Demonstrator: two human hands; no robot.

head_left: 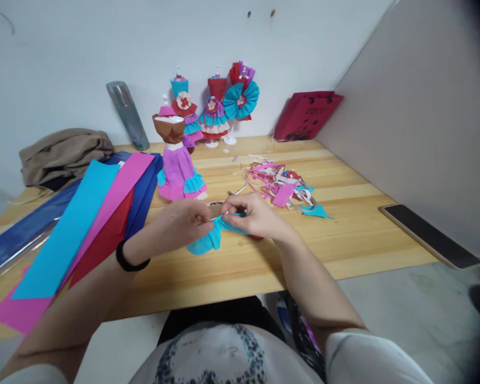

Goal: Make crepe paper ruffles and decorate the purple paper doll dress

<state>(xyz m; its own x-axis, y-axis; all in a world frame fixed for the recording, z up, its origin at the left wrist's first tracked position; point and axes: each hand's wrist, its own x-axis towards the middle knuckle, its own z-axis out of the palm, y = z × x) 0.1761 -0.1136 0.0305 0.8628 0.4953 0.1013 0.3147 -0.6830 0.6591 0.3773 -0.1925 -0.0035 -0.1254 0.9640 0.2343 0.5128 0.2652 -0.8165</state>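
Near the front of the wooden table, my left hand (pixel 188 223) pinches the gathered upper edge of a blue strip (pixel 206 242), whose ruffled part hangs below the fingers. My right hand (pixel 251 213) has thumb and forefinger closed on the same strip, just to the right; part of the strip runs beneath that hand. Behind my hands stands a small dress form (pixel 178 165) with a brown top and a purple and pink skirt with blue ruffles. A red object and what may be scissors are partly hidden under my right hand.
Coloured sheets (pixel 70 229) lie at left by a brown cloth (pixel 66 154) and a flask (pixel 128 114). Several dressed forms (pixel 216 109) stand at the back. Scraps (pixel 282 186) lie right of centre, a red bag (pixel 308 116) behind them, a phone (pixel 430 234) at the right edge.
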